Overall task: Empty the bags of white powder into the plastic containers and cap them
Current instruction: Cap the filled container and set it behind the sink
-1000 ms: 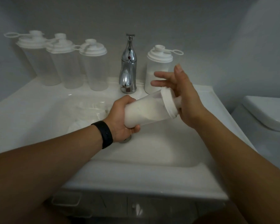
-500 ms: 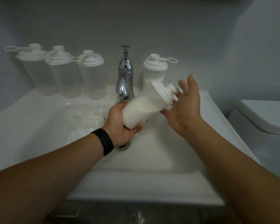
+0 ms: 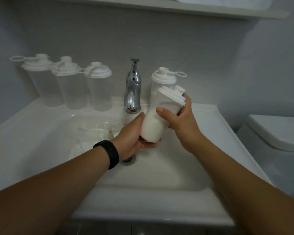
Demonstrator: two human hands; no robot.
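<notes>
Fingers of the right hand curl round the upper wall of the cup, just under its lid, with the thumb laid across the front. The left hand grips the cup's base, palm cupped beneath it and thumb up the side. The cup hangs over the sink, tilted with its top leaning away to the right, well filled with white powder.

In the head view, the only one, a second filled, lidded cup stands just behind the held one, beside the tap. Three empty lidded cups stand in a row on the bench at the left. Something clear and crumpled, probably spent bags, lies in the basin; I cannot make out more.

As for handling, the cup looks like thin, smooth plastic: stiff enough to hold shape, but likely to flex if squeezed hard near the middle. With that much powder it should feel moderately heavy and bottom-weighted, so support under the base is sensible. The ridged lid rim is the surest place for a twisting grip; the plain wall could slip in a dusty palm. Whether the lid is fully seated cannot be told, and tilting further before it is tight risks a spill.
</notes>
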